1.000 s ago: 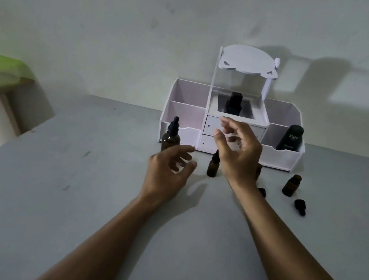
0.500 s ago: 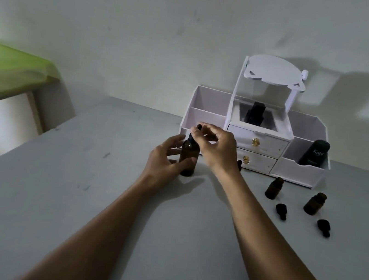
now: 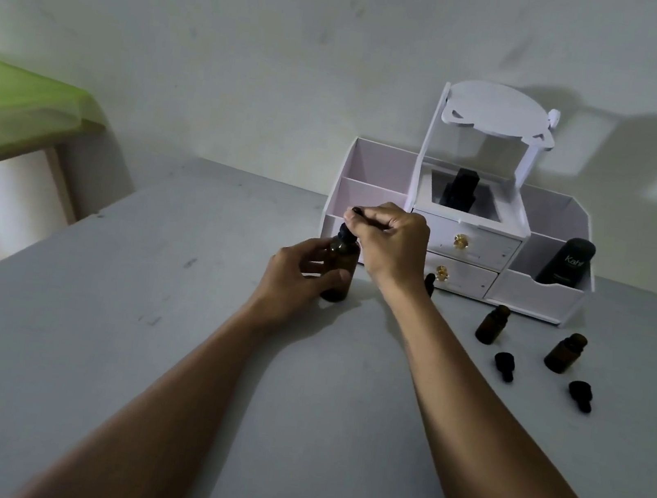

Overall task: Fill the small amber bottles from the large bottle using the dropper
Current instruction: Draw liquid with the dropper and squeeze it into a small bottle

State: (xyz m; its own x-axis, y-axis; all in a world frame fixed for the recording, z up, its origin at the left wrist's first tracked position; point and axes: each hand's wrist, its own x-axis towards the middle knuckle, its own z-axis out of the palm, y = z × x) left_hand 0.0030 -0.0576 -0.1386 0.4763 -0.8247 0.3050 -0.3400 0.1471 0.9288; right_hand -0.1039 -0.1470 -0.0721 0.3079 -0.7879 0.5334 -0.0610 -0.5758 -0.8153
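- The plain grey surface [image 3: 172, 353] fills the foreground, and both bare forearms reach across it from the near edge.
- Off to the right, two small black screw caps [image 3: 504, 365] [image 3: 580, 394] lie loose on the surface, each just in front of a bottle.
- Behind the caps stand two small amber glass bottles [image 3: 492, 324] [image 3: 565, 351], upright, uncapped and well apart from the hands. A third small dark bottle [image 3: 430, 283] is mostly hidden behind the right wrist.
- Left of centre, the left hand [image 3: 297, 274] wraps its fingers round the body of the large round amber glass bottle [image 3: 341, 268], which stands upright on the surface.
- Directly above it, the right hand [image 3: 391, 246] has its fingers curled tight in a pinch on the black rubber-bulbed dropper cap [image 3: 349, 230], which sits in the large bottle's neck. Whether the cap is threaded on or already loose cannot be told.
- The step in hand looks like the opening one — freeing the dropper while the other hand steadies the bottle. No small bottle shows any sign of being filled.
- The next move probably calls for lifting the dropper straight up so that it clears the neck. It would then be carried, loaded, to the nearest open small bottle, whose narrow mouth will need careful aim.
- Farthest back, a white compartmented organiser with two drawers [image 3: 543, 291] stands against the wall, with a black tube [image 3: 565, 265] in its right-hand compartment.
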